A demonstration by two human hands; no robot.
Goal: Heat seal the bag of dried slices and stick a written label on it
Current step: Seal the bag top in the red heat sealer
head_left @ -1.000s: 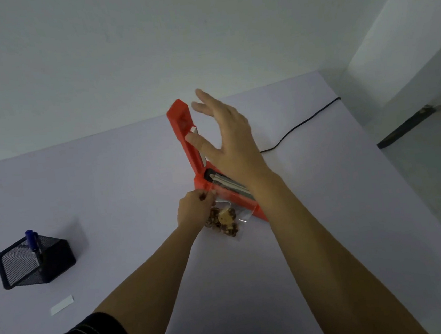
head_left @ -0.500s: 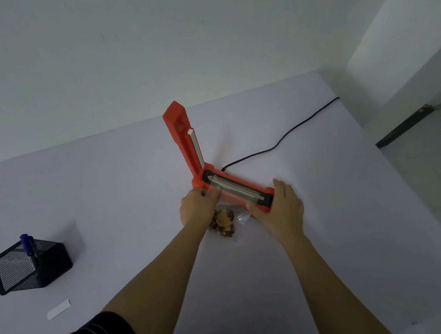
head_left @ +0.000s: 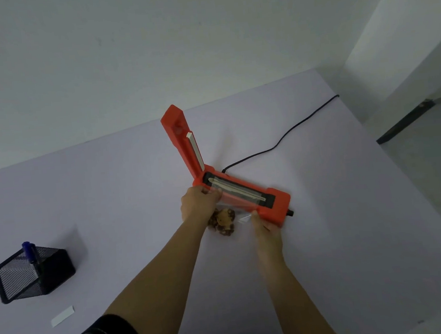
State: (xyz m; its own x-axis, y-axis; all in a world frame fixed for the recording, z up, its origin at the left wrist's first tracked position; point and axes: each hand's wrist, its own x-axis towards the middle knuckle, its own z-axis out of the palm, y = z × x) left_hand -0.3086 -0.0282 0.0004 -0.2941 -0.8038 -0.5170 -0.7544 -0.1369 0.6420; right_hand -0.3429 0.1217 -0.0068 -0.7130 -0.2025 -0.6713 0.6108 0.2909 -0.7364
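An orange heat sealer [head_left: 276, 201] stands on the white table [head_left: 355, 234] with its lid arm [head_left: 182, 141] raised upright. A clear plastic bag [head_left: 233, 200] of brown dried slices [head_left: 223, 221] lies in front of it, its open end laid over the sealing strip. My left hand [head_left: 198, 202] pinches the bag's left edge at the sealer's hinge end. My right hand [head_left: 264, 230] pinches the bag's right side near the sealer's front; it looks blurred. A white blank label [head_left: 62, 316] lies at the near left.
A black mesh pen holder [head_left: 33, 273] with a blue marker [head_left: 29, 251] stands at the left. The sealer's black power cord [head_left: 286, 136] runs back right off the table's edge. Floor and a wall corner lie to the right.
My right hand left the raised lid arm and came down to the bag's right side. The bag's open end now lies across the sealing strip. The lid arm stays up.
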